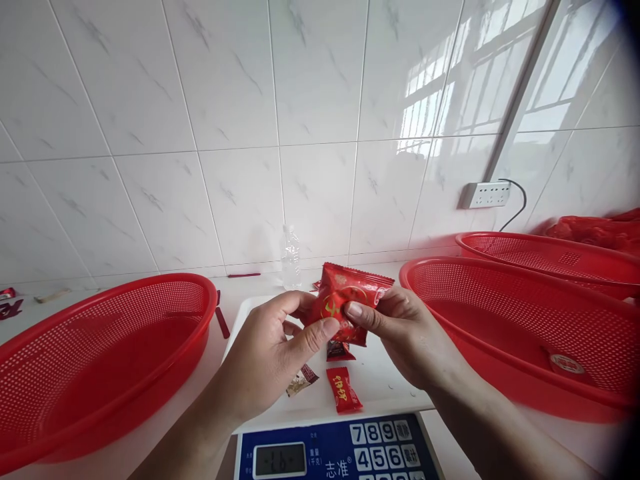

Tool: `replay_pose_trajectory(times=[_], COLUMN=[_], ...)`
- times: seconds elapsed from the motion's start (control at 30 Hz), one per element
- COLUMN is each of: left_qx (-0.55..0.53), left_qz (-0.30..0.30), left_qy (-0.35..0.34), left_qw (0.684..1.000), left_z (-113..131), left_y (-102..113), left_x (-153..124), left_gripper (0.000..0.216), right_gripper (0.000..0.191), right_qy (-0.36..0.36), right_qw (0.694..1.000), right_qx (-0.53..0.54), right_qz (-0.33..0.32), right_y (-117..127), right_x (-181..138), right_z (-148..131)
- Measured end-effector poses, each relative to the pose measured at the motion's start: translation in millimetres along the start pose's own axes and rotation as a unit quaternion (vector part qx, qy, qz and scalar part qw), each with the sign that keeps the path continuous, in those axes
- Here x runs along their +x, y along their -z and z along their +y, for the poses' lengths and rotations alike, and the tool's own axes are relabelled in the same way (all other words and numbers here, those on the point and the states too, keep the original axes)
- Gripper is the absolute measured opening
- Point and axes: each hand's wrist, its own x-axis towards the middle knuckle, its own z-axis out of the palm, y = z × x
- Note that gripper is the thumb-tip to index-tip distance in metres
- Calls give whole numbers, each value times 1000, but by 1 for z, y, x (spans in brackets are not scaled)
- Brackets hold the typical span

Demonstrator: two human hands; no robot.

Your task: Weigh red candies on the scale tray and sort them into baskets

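Observation:
Both my hands hold one red foil snack packet [347,300] above the white platform of an electronic scale [380,383]. My left hand [273,350] pinches the packet's lower left with thumb and fingers. My right hand [400,330] pinches its right side. On the scale platform below lie a small red wrapped candy [343,389], a dark red wrapper [339,351] and a brownish wrapped candy [301,380]. The scale's blue keypad panel [335,450] with its display sits at the bottom edge.
A large red mesh basket [90,360] stands at the left. Two more red baskets [525,333] stand at the right, the nearer holding a round red item [567,364]. A clear plastic bottle [291,257] stands by the tiled wall. A power strip [486,195] hangs on the wall.

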Motion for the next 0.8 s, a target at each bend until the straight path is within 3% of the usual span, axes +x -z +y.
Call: replay_pose_trajectory(times=[0.1, 0.2, 0.37, 0.5, 0.67, 0.8], left_qx=[24, 76, 164, 127, 77, 97], left_qz=[21, 36, 56, 70, 66, 72], left_qy=[-25, -37, -4, -20, -29, -81], left_qw=[999, 996, 985, 989, 994, 989], left_z=[0, 2, 5, 4, 2, 1], left_y=[-1, -1, -3, -2, 1, -1], left_x=[0, -2, -3, -1, -1, -2], left_gripper=[19, 14, 14, 6, 3, 7], right_gripper=[26, 35, 36, 25, 29, 30], right_qy=[-8, 11, 22, 19, 2, 22], right_qw=[1000, 1000, 994, 986, 982, 981], right_qx=[-17, -8, -91, -163, -187, -191], right_qz=[-16, 28, 47, 11, -7, -33], right_y=[0, 2, 3, -1, -2, -2], right_x=[0, 0, -1, -2, -4, -5], right_z=[-2, -2, -6, -11, -14, -14])
